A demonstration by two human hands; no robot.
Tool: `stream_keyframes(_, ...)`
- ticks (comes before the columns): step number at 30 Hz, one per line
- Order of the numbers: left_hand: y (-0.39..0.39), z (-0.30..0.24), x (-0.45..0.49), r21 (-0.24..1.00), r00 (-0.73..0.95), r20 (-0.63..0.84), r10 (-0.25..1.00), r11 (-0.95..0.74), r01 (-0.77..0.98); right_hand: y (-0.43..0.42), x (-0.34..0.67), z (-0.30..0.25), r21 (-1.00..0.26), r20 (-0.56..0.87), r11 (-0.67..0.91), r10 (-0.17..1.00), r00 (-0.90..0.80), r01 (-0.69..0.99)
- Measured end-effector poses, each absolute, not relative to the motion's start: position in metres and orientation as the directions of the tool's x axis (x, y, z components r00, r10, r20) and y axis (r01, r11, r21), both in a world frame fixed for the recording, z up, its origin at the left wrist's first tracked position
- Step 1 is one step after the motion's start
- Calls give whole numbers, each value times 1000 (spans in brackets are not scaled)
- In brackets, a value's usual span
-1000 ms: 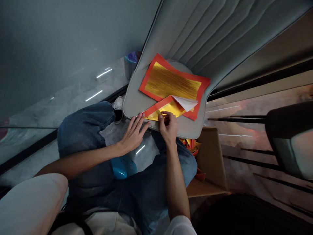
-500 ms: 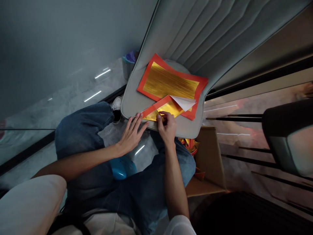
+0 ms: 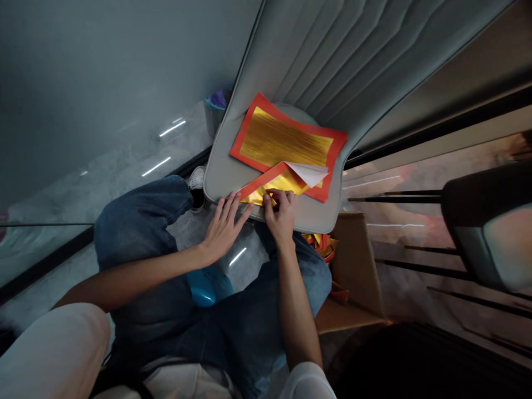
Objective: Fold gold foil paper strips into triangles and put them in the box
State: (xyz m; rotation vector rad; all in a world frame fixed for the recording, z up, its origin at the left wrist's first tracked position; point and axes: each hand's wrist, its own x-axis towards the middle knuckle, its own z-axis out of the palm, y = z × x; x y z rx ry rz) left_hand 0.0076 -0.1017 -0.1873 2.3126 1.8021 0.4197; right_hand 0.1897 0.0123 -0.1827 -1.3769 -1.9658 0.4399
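A folded strip of gold foil paper with a red-orange border (image 3: 277,183) lies across the lower edge of a larger gold-and-red sheet (image 3: 286,138). Both rest on a grey padded seat cushion (image 3: 222,177). My right hand (image 3: 281,217) pinches the folded paper near its lower edge, its fingertips pressed on the gold. My left hand (image 3: 224,230) has its fingers spread, with the fingertips touching the strip's left tip. A white paper flap (image 3: 307,173) sticks out at the strip's upper right end.
Denim-covered knees (image 3: 141,216) lie below the cushion. A cardboard box (image 3: 357,271) with red and gold paper scraps (image 3: 320,246) stands at lower right. A blue rounded object (image 3: 209,286), a black-and-white shoe (image 3: 197,188) and a bin (image 3: 214,113) are nearby. A dark seat (image 3: 477,233) stands at right.
The whole scene has drifted slightly left in view. Both hands stay on the folded paper, and the fold looks much the same.
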Motion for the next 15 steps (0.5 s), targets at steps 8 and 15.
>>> stream_keyframes(8,-87,-178,11,298,248,49,967,-252,921,15,188,-186,-625,372,405,906,-202,667)
stream_keyframes(15,-79,-174,9,250,275,43,961,-277,928,15,187,-189,-617,375,409,904,-206,672)
